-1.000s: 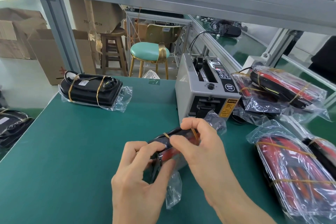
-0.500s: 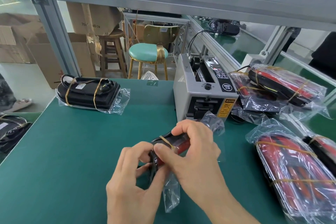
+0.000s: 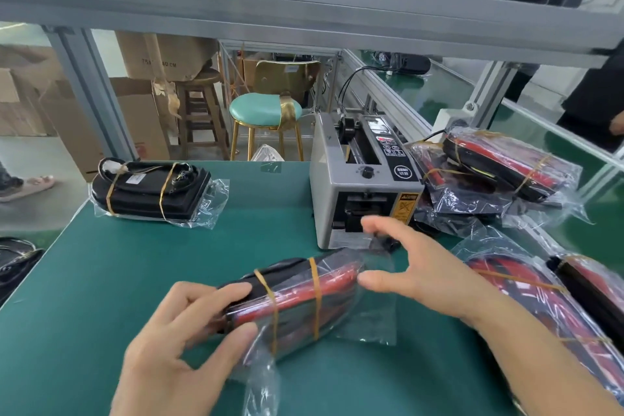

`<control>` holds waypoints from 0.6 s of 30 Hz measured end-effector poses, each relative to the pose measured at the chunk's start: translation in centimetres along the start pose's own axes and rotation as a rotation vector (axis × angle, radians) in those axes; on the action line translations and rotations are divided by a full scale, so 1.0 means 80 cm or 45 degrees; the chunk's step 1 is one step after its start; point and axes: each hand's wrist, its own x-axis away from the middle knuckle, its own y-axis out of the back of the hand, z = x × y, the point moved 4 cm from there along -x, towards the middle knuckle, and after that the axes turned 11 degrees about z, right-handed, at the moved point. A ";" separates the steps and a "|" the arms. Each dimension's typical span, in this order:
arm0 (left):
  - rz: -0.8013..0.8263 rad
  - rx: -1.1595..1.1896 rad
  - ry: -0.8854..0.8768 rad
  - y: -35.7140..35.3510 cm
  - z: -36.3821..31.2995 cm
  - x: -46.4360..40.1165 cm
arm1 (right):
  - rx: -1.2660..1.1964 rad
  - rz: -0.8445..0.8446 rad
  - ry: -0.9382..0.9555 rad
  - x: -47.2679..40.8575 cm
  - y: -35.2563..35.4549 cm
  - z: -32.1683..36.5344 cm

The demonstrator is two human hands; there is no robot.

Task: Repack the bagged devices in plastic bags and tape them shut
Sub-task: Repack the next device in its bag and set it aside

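Observation:
A black and red device (image 3: pixel 297 300) in a clear plastic bag, bound by two yellow rubber bands, lies on the green table (image 3: pixel 135 280) in front of me. My left hand (image 3: pixel 179 348) grips its left end, fingers over the top and thumb against the near side. My right hand (image 3: pixel 415 267) hovers open just off its right end, fingers spread toward the mouth of the grey tape dispenser (image 3: pixel 358 186). The thumb is close to the bag; whether it touches is unclear.
One bagged black device (image 3: pixel 152 189) lies at the table's far left. Several bagged red and black devices (image 3: pixel 496 172) pile up right of the dispenser, with more (image 3: pixel 540 314) at the right edge. An aluminium frame beam (image 3: pixel 304 10) crosses overhead. Stools and cartons stand beyond the table.
The device was held up in both hands; now it lies flat on the table. My right hand has let go and moved right, toward the dispenser. My left hand stays on the left end.

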 end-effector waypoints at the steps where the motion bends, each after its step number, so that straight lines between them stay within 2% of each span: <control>1: 0.022 -0.051 0.016 0.005 -0.001 -0.001 | -0.065 0.022 0.033 -0.004 -0.003 -0.005; 4: 0.056 -0.533 0.036 0.011 -0.023 -0.014 | -0.176 -0.127 0.174 -0.009 -0.011 -0.012; 6: 0.153 -0.728 -0.006 -0.004 -0.048 -0.031 | -0.291 -0.226 0.254 -0.007 -0.012 -0.012; 8: 0.325 -0.729 -0.011 -0.030 -0.063 -0.047 | -0.276 -0.270 0.356 0.001 -0.016 -0.004; 10: 0.351 -0.647 -0.055 -0.051 -0.067 -0.052 | -0.152 -0.297 0.557 0.014 -0.025 0.005; 13: 0.424 -0.636 -0.052 -0.061 -0.066 -0.053 | 0.230 -0.372 0.822 0.039 -0.053 0.007; 18: 0.432 -0.641 -0.131 -0.063 -0.060 -0.048 | 0.637 -0.680 0.932 0.047 -0.071 0.006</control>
